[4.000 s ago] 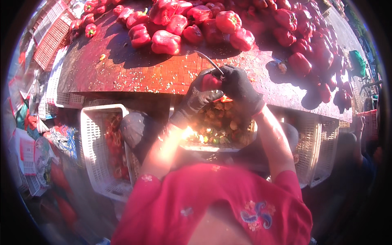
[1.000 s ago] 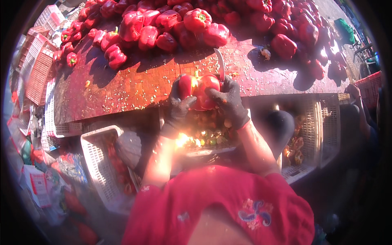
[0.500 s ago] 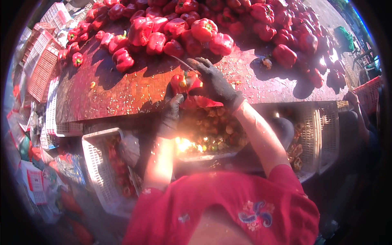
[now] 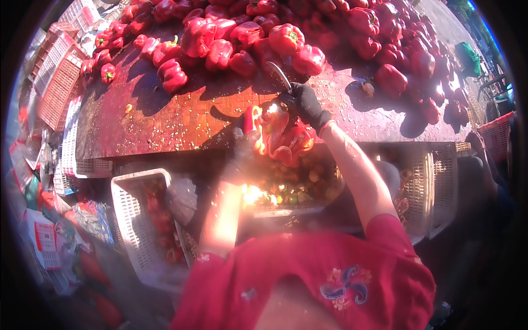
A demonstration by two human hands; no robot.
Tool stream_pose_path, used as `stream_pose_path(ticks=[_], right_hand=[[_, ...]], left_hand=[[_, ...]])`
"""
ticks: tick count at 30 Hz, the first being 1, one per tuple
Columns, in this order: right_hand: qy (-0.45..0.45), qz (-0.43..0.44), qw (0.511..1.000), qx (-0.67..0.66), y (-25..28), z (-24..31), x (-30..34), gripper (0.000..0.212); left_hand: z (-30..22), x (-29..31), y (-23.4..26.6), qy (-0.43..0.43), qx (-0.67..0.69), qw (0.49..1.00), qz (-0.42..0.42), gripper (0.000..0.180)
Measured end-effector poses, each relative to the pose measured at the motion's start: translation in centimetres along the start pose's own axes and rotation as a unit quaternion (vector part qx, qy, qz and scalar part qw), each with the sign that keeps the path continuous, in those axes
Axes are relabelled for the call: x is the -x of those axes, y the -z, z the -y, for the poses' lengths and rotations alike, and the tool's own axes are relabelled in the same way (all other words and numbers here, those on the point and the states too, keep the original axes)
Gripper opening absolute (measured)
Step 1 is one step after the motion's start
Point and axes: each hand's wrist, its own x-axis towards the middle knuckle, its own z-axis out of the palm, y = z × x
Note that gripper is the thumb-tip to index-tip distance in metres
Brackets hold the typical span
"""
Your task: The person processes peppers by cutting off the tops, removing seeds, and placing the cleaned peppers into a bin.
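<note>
A red bell pepper (image 4: pixel 279 136), cut and spread open, hangs at the table's near edge with its pale inside showing. My left hand (image 4: pixel 245 144), in a dark glove, is closed on the pepper's left side; glare blurs its fingers. Just above and right of the pepper, my right hand (image 4: pixel 308 104), also in a dark glove, grips a small knife with a curved blade (image 4: pixel 280 76). The blade points up and to the left, clear of the pepper. The knife's handle is hidden in my fist.
Whole red bell peppers (image 4: pixel 247 36) are heaped along the far side of the seed-strewn table (image 4: pixel 159 124). Below its edge sits a container of pepper scraps (image 4: pixel 291 190). White plastic crates stand at left (image 4: pixel 129 225) and right (image 4: pixel 421 181). Reddish crates (image 4: pixel 58 82) are stacked far left.
My right hand has moved right and the knife has swung up away from the pepper. The pepper, closed around its core before, is now spread open in my left hand.
</note>
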Motion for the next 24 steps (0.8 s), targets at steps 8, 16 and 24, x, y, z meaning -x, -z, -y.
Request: stream_pose_path(ticks=[8, 16, 24], right_hand=[[0.020, 0.219, 0.972, 0.078, 0.7, 6.3, 2.4, 0.045], [-0.037, -0.086, 0.947, 0.306, -1.8, 2.2, 1.4, 0.042], [-0.026, -0.053, 0.979, 0.196, 3.5, 3.9, 7.5, 0.034]], left_hand=[[-4.7, 2.1, -2.3, -0.037, -0.018, 0.999, 0.034, 0.059], [-6.0, 2.2, -3.1, -0.127, -0.112, 0.985, 0.011, 0.057], [-11.4, 4.6, -0.8, -0.260, -0.299, 0.918, -0.001, 0.060]])
